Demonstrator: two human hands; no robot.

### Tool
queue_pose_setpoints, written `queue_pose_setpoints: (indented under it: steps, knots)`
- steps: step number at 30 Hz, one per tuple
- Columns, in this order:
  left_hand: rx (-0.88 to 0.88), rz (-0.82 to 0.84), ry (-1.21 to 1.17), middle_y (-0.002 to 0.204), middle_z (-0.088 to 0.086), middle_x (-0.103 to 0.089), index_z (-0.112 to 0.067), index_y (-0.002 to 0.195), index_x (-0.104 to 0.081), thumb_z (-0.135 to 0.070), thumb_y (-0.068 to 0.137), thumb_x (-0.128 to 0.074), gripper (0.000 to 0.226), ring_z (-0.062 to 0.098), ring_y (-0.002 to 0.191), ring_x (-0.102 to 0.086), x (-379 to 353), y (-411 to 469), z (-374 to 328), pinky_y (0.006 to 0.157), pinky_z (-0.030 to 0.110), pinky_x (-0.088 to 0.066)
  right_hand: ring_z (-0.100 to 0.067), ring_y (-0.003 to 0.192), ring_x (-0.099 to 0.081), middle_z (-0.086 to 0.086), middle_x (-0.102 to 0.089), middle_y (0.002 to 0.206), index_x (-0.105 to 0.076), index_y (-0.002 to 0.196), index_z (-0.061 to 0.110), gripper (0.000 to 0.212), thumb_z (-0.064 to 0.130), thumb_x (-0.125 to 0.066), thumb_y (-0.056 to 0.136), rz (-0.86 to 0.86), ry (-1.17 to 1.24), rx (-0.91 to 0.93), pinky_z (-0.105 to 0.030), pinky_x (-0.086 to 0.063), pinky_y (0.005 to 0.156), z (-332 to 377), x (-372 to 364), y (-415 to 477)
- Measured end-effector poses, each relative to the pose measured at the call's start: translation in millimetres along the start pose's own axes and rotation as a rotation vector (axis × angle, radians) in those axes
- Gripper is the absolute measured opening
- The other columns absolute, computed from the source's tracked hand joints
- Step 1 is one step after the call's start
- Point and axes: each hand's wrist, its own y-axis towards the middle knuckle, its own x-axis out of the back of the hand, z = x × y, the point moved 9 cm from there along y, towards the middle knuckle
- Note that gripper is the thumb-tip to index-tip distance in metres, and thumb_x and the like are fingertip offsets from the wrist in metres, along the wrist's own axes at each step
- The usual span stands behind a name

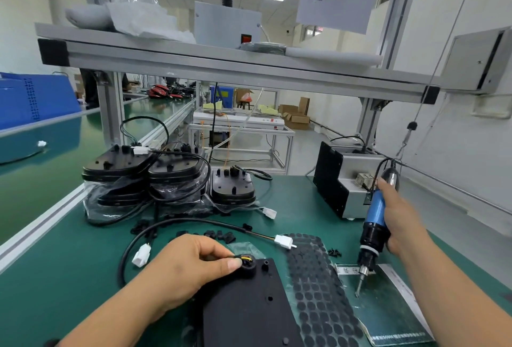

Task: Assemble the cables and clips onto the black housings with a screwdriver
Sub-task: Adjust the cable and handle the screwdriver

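1. Far to the left of the black housing (249,308), and behind it, stands a blue crate (36,100); its contents do not show.
2. Behind the housing and to its left, more housings (144,175) are stacked in clear plastic bags (116,202), with cords looped over them.
3. The left hand (191,263) reaches in from the lower left over the green table (55,277). Its thumb and forefinger pinch a round black plug (247,262) with yellow wires at the housing's far corner, and the other fingers are curled.
4. A black cable (155,231) curves left of and behind the housing. One white connector (141,255) lies left of the housing, another (284,242) behind it to the right.
5. Small black clips (219,235) lie scattered just behind the housing.
6. A sheet of round black pads (318,291) lies along the housing's right edge, with a few screws (334,253) beside it.
7. Well right of the housing, the right hand (399,216) wraps around a blue screwdriver (372,224). The tool is nearly upright, its bit pointing down at a plastic-covered card (388,313); I cannot tell whether the bit touches.
8. Behind the housing, far right, sits a grey and black machine (343,180).
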Motion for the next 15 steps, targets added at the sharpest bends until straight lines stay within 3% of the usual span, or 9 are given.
queue_pose_setpoints:
  steps: [3, 6, 8, 10, 12, 13, 15]
  knots:
    - [-0.001, 0.007, -0.001, 0.08, -0.007, -0.074, -0.037, 0.081, -0.076, -0.058, 0.058, -0.074, 0.031, -0.003, 0.066, -0.062, 0, 0, 0, 0.066, 0.013, -0.046, -0.023, 0.061, -0.056, -0.01, -0.056, 0.079, -0.056, 0.1, 0.016, 0.058, 0.065, -0.07, 0.071, 0.019, 0.033, -0.016, -0.033, -0.052, 0.052, 0, -4, -2]
    - [-0.001, 0.02, -0.02, 0.087, -0.015, -0.074, -0.037, 0.086, -0.077, -0.057, 0.054, -0.075, 0.037, -0.005, 0.08, -0.067, 0, 0, 0, 0.076, 0.012, -0.047, -0.022, 0.062, -0.059, -0.011, -0.06, 0.081, -0.057, 0.097, 0.016, 0.061, 0.069, -0.069, 0.068, 0.028, 0.038, -0.034, -0.034, -0.053, 0.057, 1, -5, -5]
    - [-0.001, 0.006, -0.052, 0.092, -0.022, -0.073, -0.036, 0.093, -0.075, -0.054, 0.056, -0.075, 0.041, -0.008, 0.089, -0.066, 4, 1, -3, 0.077, 0.005, -0.045, -0.028, 0.078, -0.06, -0.016, -0.061, 0.096, -0.058, 0.101, 0.013, 0.065, 0.072, -0.063, 0.072, 0.001, -0.045, -0.015, -0.041, -0.055, 0.072, 6, 0, -8]
    - [-0.018, -0.049, -0.052, 0.092, -0.025, -0.072, -0.039, 0.091, -0.076, -0.055, 0.06, -0.072, 0.035, -0.012, 0.09, -0.064, 14, 4, -8, 0.075, 0.004, -0.042, -0.034, 0.105, -0.056, -0.017, -0.054, 0.122, -0.054, 0.122, 0.008, 0.078, 0.073, -0.056, 0.077, -0.181, -0.278, 0.167, -0.047, -0.047, 0.094, 26, 20, -12]
    - [-0.04, -0.084, -0.027, 0.086, -0.026, -0.072, -0.044, 0.086, -0.076, -0.052, 0.067, -0.071, 0.021, -0.014, 0.082, -0.063, 23, 7, -18, 0.073, 0.007, -0.041, -0.03, 0.114, -0.049, -0.005, -0.048, 0.124, -0.05, 0.129, 0.016, 0.072, 0.066, -0.054, 0.078, -0.389, -0.458, 0.57, -0.043, -0.04, 0.095, 67, 25, -43]
    - [-0.048, -0.084, -0.01, 0.08, -0.025, -0.071, -0.042, 0.085, -0.076, -0.047, 0.072, -0.072, 0.015, -0.014, 0.074, -0.063, 25, 10, -23, 0.069, 0.007, -0.04, -0.023, 0.106, -0.051, 0.005, -0.049, 0.113, -0.052, 0.123, 0.022, 0.059, 0.06, -0.056, 0.078, -0.38, -0.491, 0.776, -0.038, -0.042, 0.09, 84, 11, -64]
    - [-0.054, -0.051, 0.048, 0.074, -0.023, -0.071, -0.037, 0.085, -0.077, -0.038, 0.08, -0.072, 0.007, -0.013, 0.062, -0.061, 22, 17, -33, 0.063, 0.008, -0.04, -0.007, 0.084, -0.054, 0.015, -0.054, 0.092, -0.058, 0.11, 0.031, 0.036, 0.05, -0.062, 0.08, -0.037, -0.704, 0.938, -0.021, -0.043, 0.074, 88, -49, -89]
